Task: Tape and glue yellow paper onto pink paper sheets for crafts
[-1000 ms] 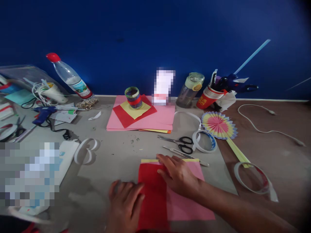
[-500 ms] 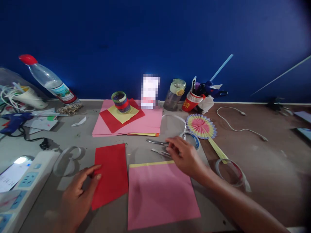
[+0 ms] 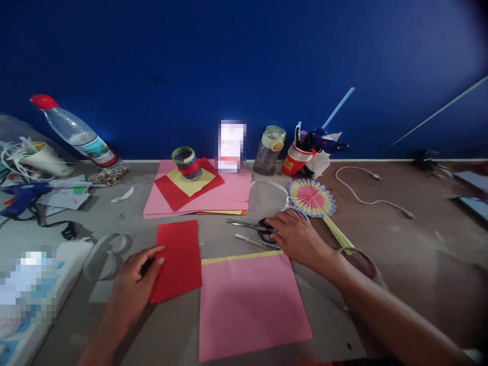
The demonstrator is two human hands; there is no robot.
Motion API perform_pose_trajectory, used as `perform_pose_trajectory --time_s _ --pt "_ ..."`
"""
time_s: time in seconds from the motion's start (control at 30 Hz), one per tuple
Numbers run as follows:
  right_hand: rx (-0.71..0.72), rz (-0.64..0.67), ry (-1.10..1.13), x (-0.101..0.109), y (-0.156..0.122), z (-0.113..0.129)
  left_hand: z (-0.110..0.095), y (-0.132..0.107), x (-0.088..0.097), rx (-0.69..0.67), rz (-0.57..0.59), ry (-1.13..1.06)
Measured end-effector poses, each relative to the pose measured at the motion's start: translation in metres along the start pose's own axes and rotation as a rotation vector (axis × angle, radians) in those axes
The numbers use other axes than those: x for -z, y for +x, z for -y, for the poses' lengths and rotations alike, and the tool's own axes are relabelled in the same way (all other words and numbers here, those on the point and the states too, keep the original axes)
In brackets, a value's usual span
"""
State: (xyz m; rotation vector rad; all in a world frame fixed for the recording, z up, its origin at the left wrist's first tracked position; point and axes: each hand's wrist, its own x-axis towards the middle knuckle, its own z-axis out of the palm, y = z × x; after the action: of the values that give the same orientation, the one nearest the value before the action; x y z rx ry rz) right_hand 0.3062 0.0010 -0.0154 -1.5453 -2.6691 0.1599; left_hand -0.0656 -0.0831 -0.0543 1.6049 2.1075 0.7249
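My left hand pinches the left edge of a red sheet of paper between thumb and fingers. Beside that sheet lies a pink sheet, with a yellow strip along its far edge. My right hand rests low over the table, fingers lightly bent and apart at the black handles of the scissors. The scissors lie flat, blades to the left, and a slim metal cutter lies just nearer to me. Beneath and behind this hand, a roll of tape is mostly hidden.
A paper stack at the back carries a small colourful jar. A water bottle, red cups with tools and a folded-paper fan stand or lie to the right. A power strip and glue gun are at left.
My right hand has shifted slightly right and flattened, uncovering more of the scissors' handles. My left hand and the red sheet have moved a little away from me and to the right.
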Motion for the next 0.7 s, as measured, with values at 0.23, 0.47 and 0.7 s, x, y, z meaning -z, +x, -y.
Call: perform_pose_trajectory --time_s 0.23,0.47,0.7 --pt "0.062 0.025 -0.108 -0.009 0.006 0.0 0.011 0.013 -0.002 -0.069 -0.011 0.034" --pt "0.122 0.034 -0.154 -0.013 0.011 -0.002 0.003 0.014 -0.002 -0.281 -0.188 0.265" --pt "0.152 0.049 -0.074 -0.005 0.012 -0.006 -0.037 -0.031 -0.015 -0.631 -0.125 0.211"
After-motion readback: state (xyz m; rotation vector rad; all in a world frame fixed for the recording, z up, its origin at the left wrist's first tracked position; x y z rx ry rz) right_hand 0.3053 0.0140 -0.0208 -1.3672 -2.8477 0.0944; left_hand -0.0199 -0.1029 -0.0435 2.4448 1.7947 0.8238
